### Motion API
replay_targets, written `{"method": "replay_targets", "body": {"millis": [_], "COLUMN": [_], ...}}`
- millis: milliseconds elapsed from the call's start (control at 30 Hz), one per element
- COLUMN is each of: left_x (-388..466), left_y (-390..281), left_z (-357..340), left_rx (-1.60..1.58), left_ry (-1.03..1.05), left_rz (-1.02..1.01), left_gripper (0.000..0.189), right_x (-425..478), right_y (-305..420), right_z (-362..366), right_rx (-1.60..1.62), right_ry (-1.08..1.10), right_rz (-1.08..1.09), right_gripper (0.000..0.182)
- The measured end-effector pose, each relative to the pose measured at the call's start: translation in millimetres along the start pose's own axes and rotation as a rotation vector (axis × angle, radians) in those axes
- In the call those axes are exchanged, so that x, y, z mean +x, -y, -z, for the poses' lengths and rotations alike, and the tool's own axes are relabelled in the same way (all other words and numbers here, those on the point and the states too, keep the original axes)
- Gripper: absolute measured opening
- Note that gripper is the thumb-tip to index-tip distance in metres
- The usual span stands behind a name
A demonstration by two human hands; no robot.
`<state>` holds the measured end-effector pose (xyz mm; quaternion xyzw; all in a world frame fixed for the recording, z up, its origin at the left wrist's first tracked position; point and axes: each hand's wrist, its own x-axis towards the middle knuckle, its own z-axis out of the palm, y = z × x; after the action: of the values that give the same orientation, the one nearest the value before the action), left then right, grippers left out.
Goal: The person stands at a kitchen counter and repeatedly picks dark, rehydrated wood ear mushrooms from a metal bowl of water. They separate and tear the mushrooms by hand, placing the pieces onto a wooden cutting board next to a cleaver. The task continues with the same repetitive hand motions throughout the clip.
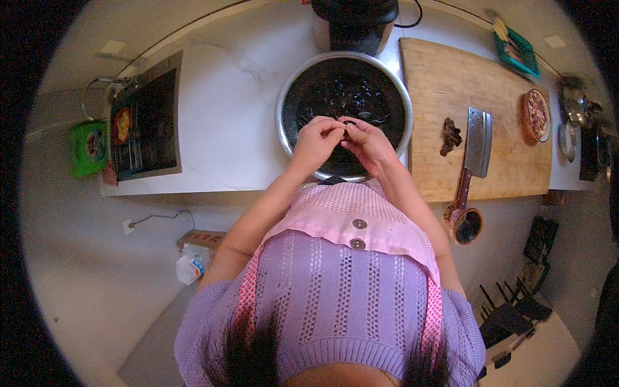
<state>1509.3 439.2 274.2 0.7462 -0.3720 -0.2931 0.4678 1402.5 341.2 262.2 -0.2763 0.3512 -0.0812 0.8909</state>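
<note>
Over a large round metal basin [407, 109], my left hand [316, 142] and my right hand [371, 144] meet fingertip to fingertip. A small dark piece [349, 123] shows between the fingers, mostly hidden by them; it looks soft and thin, but I cannot tell exactly what it is. Dark wet pieces [348, 96] with bright glints fill the basin below. To the right, a dark brown, wrinkled clump [450, 136] lies on the wooden cutting board [430, 72]. Beside it rests a cleaver [478, 142], its handle reaching past the board's front edge.
A bowl of chopped food [536, 116] sits at the board's right end. Behind the basin stands a black container [358, 24]. A green basket [516, 53] is at the back right, and a sink [145, 121] at the left beside a green container [87, 147].
</note>
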Motion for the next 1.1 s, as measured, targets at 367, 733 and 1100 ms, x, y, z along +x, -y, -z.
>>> {"method": "replay_targets", "body": {"millis": [367, 733, 1100], "left_x": [3.5, 3.6, 4.9], "left_y": [11.1, 14.6, 0.3], "left_z": [2.5, 9.1, 3.1], "left_rx": [-0.397, -0.363, -0.483], "left_ry": [-0.002, 0.002, 0.111], "left_rz": [0.376, 0.418, 0.507], "left_gripper": [0.02, 0.027, 0.033], "right_x": [24.2, 53.3, 17.6], "right_y": [-0.3, -14.9, 12.4], "right_z": [23.3, 30.0, 9.6], "right_rx": [-1.027, -1.877, -0.582], "right_ry": [-0.289, -0.361, 0.01], "right_rz": [0.322, 0.505, 0.214], "right_gripper": [0.016, 0.013, 0.016]}}
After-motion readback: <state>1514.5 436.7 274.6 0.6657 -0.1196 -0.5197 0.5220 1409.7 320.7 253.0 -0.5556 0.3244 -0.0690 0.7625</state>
